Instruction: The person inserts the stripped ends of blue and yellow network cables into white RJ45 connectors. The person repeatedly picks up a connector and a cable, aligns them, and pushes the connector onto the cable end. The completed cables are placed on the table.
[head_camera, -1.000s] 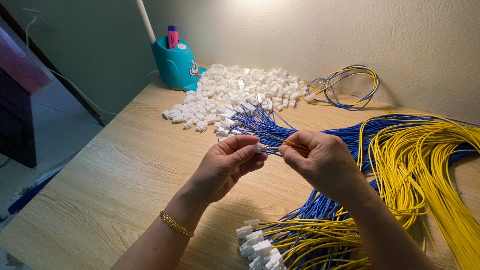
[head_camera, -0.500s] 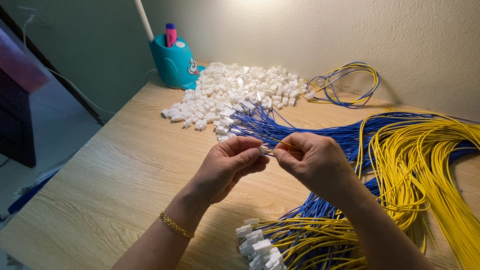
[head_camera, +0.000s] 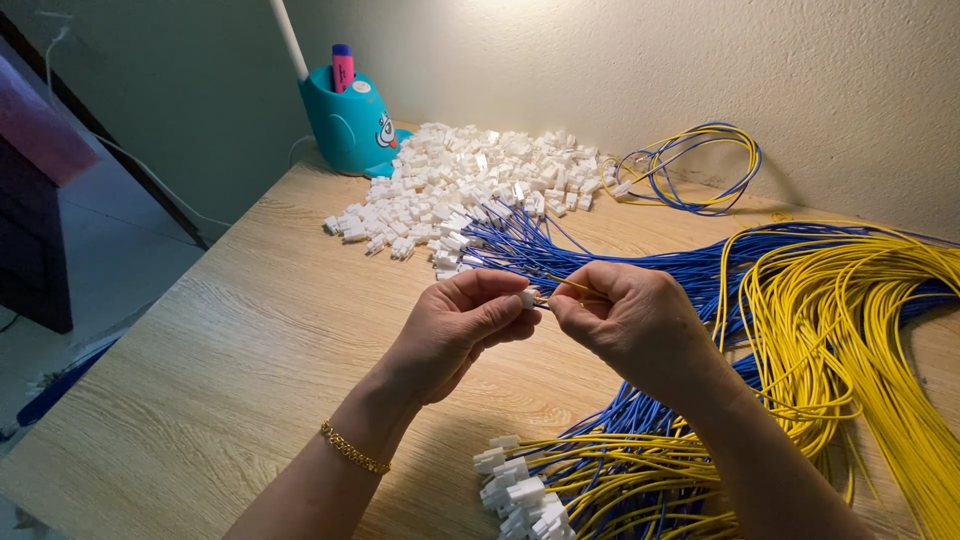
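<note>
Right hand closer, wire seemingly meeting connector.

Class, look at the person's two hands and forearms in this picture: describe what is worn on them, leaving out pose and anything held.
Both forearms are bare, with no sleeves in view. The left hand has a thin gold chain bracelet at the wrist. The right hand shows no bracelet, watch or glove. No rings can be made out on either hand.

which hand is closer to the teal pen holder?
Left. The left hand lies below and slightly right of the teal pen holder, pinching a small white connector. The right hand sits farther right, over the blue wires.
</note>
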